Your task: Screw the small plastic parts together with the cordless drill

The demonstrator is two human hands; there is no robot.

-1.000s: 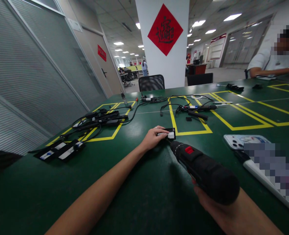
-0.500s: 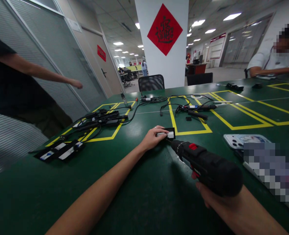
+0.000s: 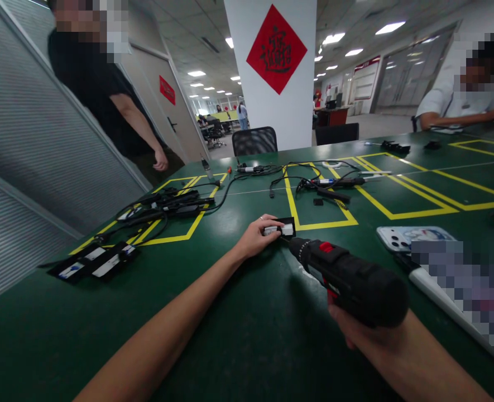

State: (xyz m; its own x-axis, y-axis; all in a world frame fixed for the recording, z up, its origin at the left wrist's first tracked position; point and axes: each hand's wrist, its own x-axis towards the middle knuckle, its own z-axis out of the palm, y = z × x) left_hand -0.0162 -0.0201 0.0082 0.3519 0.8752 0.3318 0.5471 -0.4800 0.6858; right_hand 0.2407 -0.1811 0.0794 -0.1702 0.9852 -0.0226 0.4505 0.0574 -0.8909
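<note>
My left hand (image 3: 257, 237) reaches across the green table (image 3: 238, 329) and pins a small black part with a white label (image 3: 282, 228) flat on the surface, fingers closed on its near end. My right hand (image 3: 358, 330) grips a black cordless drill (image 3: 347, 279) with a red switch. The drill points away from me and its tip touches the right end of the small part. Most of my right hand's fingers are hidden under the drill body.
Black adapters and cables (image 3: 167, 204) lie in yellow-taped boxes at left; two labelled black parts (image 3: 91, 262) sit nearer. More tools and cables (image 3: 330, 184) lie ahead. A phone (image 3: 401, 237) lies right. One person in black (image 3: 104, 95) stands left; another sits far right (image 3: 460, 100).
The person in black has walked along the table's left side and now stands upright farther back. My hands, the drill and the small part have stayed almost still.
</note>
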